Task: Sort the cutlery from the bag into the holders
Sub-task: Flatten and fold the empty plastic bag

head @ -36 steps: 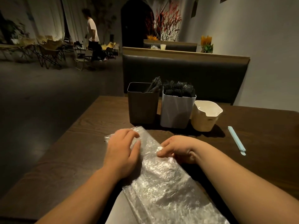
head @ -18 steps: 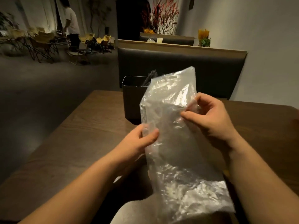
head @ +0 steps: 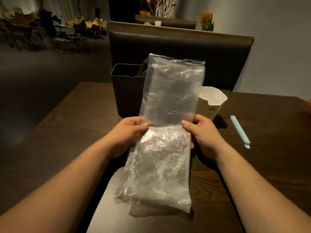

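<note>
A long clear plastic bag (head: pixel 166 101) stands upright in front of me, its lower part crinkled and shiny. My left hand (head: pixel 129 132) pinches its left edge and my right hand (head: pixel 203 132) pinches its right edge, both at mid-height. Behind the bag a dark rectangular holder (head: pixel 125 91) stands on the table with some dark cutlery at its right inner side. A white holder (head: pixel 212 102) with a spout shows to the bag's right. The third, light holder is hidden behind the bag. I cannot tell what the bag contains.
A pale blue wrapped stick (head: pixel 239 131) lies on the dark wooden table (head: pixel 75 125) to the right. A black padded bench back (head: pixel 218 52) rises behind the holders. Folding chairs (head: pixel 21 29) stand far off on the left.
The bag was lying flat on the table under both hands, then got lifted. Now it is held upright and squared, with each hand gripping one side edge.
</note>
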`<state>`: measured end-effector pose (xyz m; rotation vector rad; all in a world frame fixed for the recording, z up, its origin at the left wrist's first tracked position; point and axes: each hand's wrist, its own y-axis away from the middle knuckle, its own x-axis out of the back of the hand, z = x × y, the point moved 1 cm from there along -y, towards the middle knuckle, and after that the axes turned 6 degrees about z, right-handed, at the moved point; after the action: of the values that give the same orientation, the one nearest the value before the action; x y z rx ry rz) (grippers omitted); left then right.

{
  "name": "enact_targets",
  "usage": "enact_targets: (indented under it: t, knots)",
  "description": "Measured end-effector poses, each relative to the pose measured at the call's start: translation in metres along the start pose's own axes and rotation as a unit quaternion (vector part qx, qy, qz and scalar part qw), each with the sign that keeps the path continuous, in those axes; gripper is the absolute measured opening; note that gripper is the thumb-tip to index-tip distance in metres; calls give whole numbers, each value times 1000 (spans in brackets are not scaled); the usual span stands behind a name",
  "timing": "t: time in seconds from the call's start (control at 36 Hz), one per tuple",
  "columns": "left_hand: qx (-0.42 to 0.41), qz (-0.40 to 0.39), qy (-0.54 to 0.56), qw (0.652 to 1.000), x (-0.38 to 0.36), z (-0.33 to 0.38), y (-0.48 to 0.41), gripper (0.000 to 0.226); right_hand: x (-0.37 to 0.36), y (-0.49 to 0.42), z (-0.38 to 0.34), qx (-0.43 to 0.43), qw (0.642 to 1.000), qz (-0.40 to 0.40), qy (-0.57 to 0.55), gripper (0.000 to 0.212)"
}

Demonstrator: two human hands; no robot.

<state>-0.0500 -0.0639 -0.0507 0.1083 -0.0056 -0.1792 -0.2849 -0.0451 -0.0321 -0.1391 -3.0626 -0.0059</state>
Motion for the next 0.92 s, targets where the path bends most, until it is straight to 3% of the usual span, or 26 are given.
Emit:
enact_targets:
  t: [0.14, 0.22, 0.31, 0.42, 0.53, 0.56, 0.61, 0.67, 0.78, 0.86, 0.92]
  knots:
    - [7, -52, 114, 992, 4, 3, -5, 37, 5, -5, -3, 18, 998, -28, -60, 43]
    - [27, -87, 152, 984, 6, 5, -5, 47, 5, -5, 0, 29, 998, -9, -57, 40]
    - [18, -90, 153, 984, 5, 3, -4, 42, 1, -3, 3, 26, 998, 21, -55, 38]
    - [-8, -82, 135, 987, 8, 0, -4, 38, -1, 1, 3, 61, 988, 48, -132, 46]
    - [-29, -67, 114, 991, 8, 1, -1, 50, -1, 4, 0, 92, 989, 37, -113, 7]
    - [-30, -58, 114, 991, 8, 2, -1, 53, -1, 4, 0, 91, 989, 35, -114, 6]
    - [-34, -60, 107, 992, 8, 3, -2, 54, -2, 5, 1, 96, 990, 37, -93, 7]
    - [-34, -80, 105, 991, 9, 4, -1, 49, -1, 2, 4, 96, 991, 63, -69, 24]
    - [-67, -68, 85, 992, 7, 7, 3, 36, -1, 2, 5, 104, 990, 62, -74, 16]
    - [-85, -20, 82, 993, 5, 5, 0, 29, 0, 5, 1, 115, 991, 50, -49, 37]
    - [-69, -32, 108, 991, 5, 4, -2, 36, 2, 7, -3, 121, 991, 42, -42, 42]
